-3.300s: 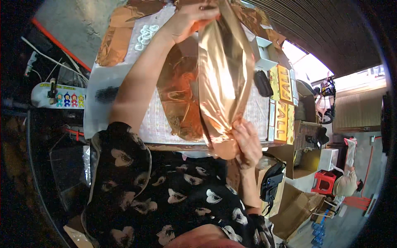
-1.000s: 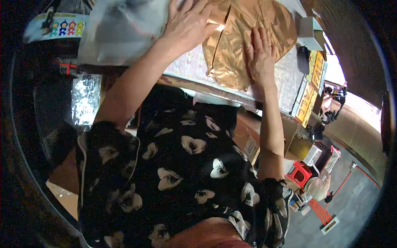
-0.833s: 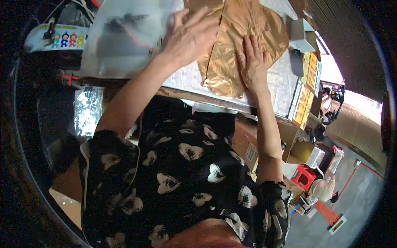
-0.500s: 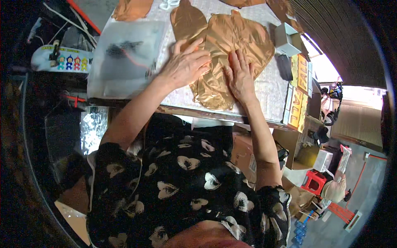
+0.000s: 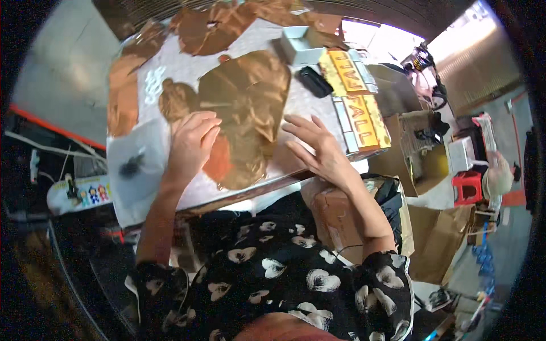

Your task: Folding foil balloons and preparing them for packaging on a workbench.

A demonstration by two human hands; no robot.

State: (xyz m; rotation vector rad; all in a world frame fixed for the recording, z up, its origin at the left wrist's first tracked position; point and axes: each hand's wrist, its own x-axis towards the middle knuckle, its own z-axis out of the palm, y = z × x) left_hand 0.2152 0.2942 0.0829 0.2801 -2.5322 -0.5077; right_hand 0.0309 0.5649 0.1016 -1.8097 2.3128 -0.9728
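Note:
A flat, wrinkled copper-coloured foil balloon (image 5: pixel 244 96) lies on the table, with a smaller rounded part (image 5: pixel 177 101) at its left side. My left hand (image 5: pixel 190 142) is over the balloon's lower left edge, its fingers bent toward the right and thumb a little apart, with nothing visible in it. Just off the right edge, my right hand (image 5: pixel 319 149) has its fingers spread and holds nothing. Whether the left fingertips touch the foil cannot be made out.
More brown foil pieces (image 5: pixel 213 31) lie along the table's far side. White looped strips (image 5: pixel 154 84) and a clear plastic bag (image 5: pixel 136 170) are at left. A pale open box (image 5: pixel 301 46), a black case (image 5: pixel 314 82) and yellow boxes (image 5: pixel 357 102) line the right. Cartons (image 5: pixel 338 219) stand below.
My view has turned and shifted. My right hand has come off the foil to its right, fingers spreading. The left hand has drawn back to the balloon's left edge, its fingers more bent.

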